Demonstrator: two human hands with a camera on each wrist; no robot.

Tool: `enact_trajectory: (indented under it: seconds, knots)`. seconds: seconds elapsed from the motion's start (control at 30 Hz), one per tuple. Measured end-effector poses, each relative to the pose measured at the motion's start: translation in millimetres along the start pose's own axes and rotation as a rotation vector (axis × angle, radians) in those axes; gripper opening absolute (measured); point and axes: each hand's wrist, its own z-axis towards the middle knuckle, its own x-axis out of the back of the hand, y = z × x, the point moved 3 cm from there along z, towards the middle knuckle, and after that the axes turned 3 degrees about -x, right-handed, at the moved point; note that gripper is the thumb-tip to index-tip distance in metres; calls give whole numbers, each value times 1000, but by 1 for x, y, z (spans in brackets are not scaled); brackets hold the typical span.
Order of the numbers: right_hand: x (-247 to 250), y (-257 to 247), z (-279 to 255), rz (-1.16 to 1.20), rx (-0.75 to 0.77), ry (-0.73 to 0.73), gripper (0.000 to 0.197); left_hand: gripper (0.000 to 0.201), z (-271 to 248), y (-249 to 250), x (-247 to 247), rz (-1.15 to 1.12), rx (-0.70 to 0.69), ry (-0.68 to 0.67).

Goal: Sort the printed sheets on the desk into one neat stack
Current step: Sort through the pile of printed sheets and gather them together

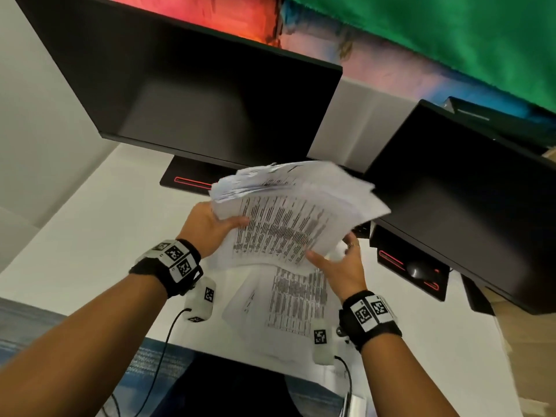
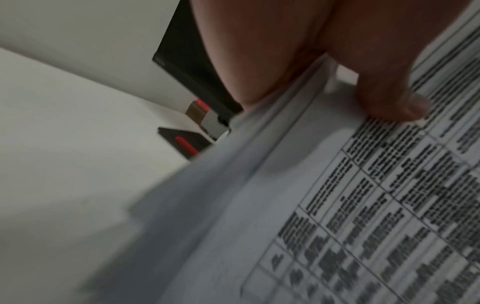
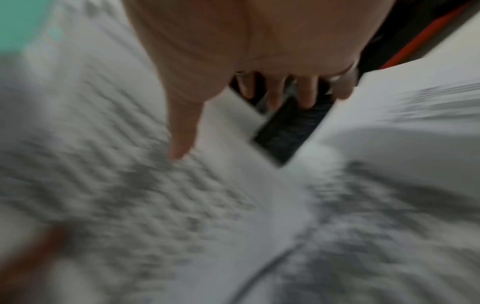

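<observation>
A thick, unevenly fanned stack of printed sheets is held up above the white desk. My left hand grips its left edge; the thumb presses on the top sheet and the fingers are hidden beneath. My right hand is at the stack's near right corner with fingers spread. Its thumb touches the top sheet, and the fingers reach past the paper's edge. More printed sheets lie loosely overlapped on the desk below.
Two dark monitors stand behind, one on the left and one on the right. Their bases carry red stripes. A black mouse sits on the right base. The desk's front edge runs just under the loose sheets.
</observation>
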Motion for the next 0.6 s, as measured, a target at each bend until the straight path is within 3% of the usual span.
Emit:
enact_trajectory:
  seconds: [0.1,0.17,0.23,0.47,0.6]
  knots:
    - [29,67,8,-671,-399,194,126,25,9,14,19,108,-44,65]
    - [31,94,4,-674,-497,229,128,19,12,14,37,67,-2,111]
    - [20,100,0,-675,-449,216,129,15,11,1,53,-21,97,147]
    - [1,89,10,-686,-444,185,142,54,-23,-59,40,17,583,51]
    - [1,84,18,-536,-513,127,121,50,-40,-97,31,175,750,26]
